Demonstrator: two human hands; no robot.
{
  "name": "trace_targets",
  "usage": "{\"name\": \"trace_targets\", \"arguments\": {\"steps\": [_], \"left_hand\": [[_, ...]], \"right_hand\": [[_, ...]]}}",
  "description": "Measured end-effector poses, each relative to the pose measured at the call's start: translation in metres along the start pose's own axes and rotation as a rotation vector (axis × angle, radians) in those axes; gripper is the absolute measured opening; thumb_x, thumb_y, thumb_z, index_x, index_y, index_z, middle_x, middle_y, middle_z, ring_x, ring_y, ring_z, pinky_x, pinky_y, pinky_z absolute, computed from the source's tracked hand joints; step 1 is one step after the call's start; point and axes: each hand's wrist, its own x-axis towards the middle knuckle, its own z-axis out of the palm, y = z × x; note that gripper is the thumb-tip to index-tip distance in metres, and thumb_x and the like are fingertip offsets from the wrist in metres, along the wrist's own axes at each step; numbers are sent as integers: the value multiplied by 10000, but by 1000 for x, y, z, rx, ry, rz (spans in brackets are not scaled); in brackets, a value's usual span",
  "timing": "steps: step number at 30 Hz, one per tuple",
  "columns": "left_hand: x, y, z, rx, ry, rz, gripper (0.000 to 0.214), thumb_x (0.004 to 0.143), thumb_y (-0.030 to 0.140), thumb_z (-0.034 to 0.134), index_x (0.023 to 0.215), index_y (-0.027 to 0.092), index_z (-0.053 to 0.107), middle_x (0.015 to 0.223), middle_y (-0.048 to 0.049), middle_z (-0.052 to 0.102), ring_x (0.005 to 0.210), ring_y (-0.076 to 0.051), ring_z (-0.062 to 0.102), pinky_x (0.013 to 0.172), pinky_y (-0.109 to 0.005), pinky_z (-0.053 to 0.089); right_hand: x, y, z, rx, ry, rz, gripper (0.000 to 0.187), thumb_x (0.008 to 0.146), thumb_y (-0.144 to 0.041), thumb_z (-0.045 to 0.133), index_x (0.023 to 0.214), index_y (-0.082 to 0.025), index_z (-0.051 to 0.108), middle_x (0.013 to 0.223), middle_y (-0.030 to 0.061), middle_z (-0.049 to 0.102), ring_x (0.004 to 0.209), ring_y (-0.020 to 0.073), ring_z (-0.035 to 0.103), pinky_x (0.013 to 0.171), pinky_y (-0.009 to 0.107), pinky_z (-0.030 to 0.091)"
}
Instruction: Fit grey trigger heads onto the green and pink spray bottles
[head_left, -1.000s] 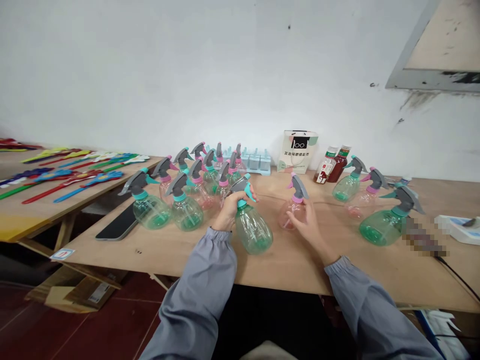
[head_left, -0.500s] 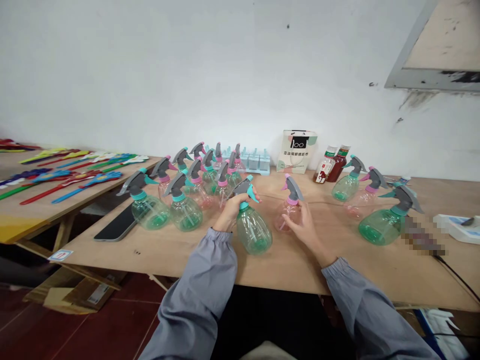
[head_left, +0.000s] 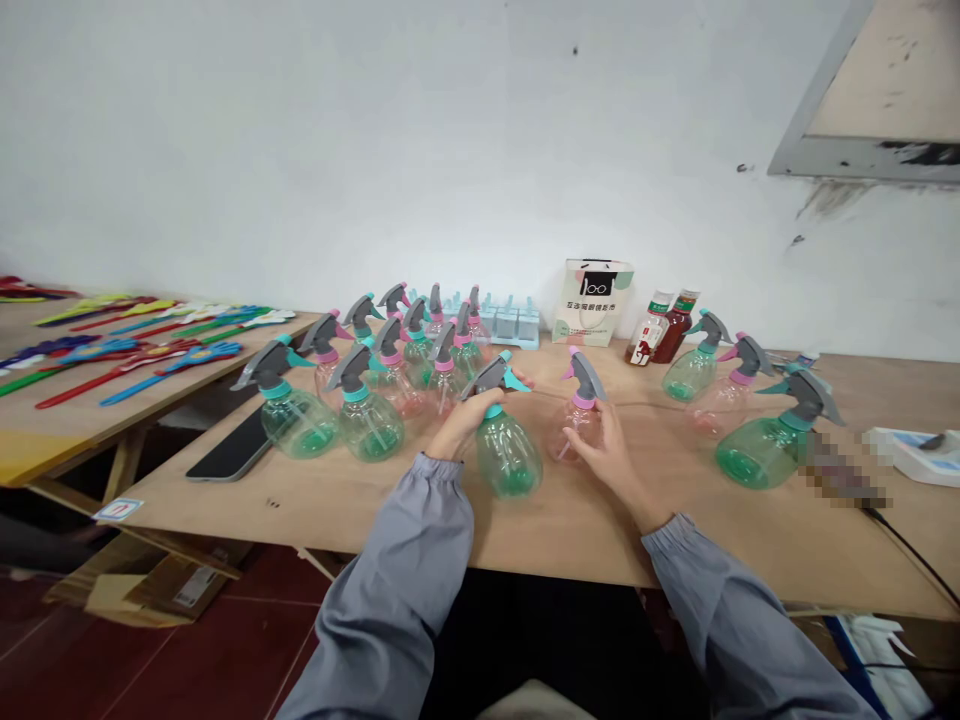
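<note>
My left hand (head_left: 466,419) is wrapped round the neck of a green spray bottle (head_left: 507,455) with a grey and teal trigger head, which stands on the wooden table (head_left: 420,500). My right hand (head_left: 607,450) rests with its fingers against a clear pink spray bottle (head_left: 574,425) just right of the green one. Both sleeves are grey.
Several green and pink spray bottles (head_left: 360,400) cluster at the left behind my left hand; three more (head_left: 757,450) stand at the right. A black phone (head_left: 229,450) lies at the left edge. A box (head_left: 592,300), two drink bottles (head_left: 664,328) and an ice tray (head_left: 510,325) line the wall.
The green bottle in my left hand has gone from tilted to standing upright on the table, slightly further from me. My right hand stays on the pink bottle.
</note>
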Motion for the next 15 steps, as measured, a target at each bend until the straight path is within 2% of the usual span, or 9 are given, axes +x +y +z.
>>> {"name": "trace_targets", "arguments": {"steps": [5, 8, 12, 15], "left_hand": [[0, 0, 1, 36, 27, -12, 168, 509, 291, 572, 644, 195, 604, 700, -39, 698, 822, -237, 692, 778, -344, 536], [-2, 1, -1, 98, 22, 28, 138, 540, 301, 587, 628, 200, 618, 738, -44, 715, 845, -241, 699, 802, -350, 547], [-13, 9, -10, 262, 50, 185, 165, 670, 281, 649, 804, 222, 725, 801, -34, 737, 951, -241, 703, 896, -353, 542], [-25, 21, -31, 415, 211, 267, 212, 725, 305, 704, 911, 220, 759, 781, -18, 718, 925, -223, 690, 871, -328, 539]], "right_hand": [[0, -1, 0, -2, -5, 9, 508, 841, -464, 697, 1262, -234, 531, 1208, 118, 613, 1144, 313, 580, 1011, 540, 472], [1, -3, -1, 1, -10, 7, 506, 841, -466, 697, 1258, -230, 532, 1202, 121, 614, 1141, 315, 580, 1012, 545, 473], [2, -4, -2, 2, -20, 18, 509, 841, -464, 695, 1260, -225, 532, 1218, 123, 609, 1162, 317, 576, 1029, 559, 466], [2, -4, -2, 3, -17, 25, 508, 835, -454, 702, 1260, -230, 536, 1203, 119, 613, 1148, 316, 581, 1017, 567, 474]]}}
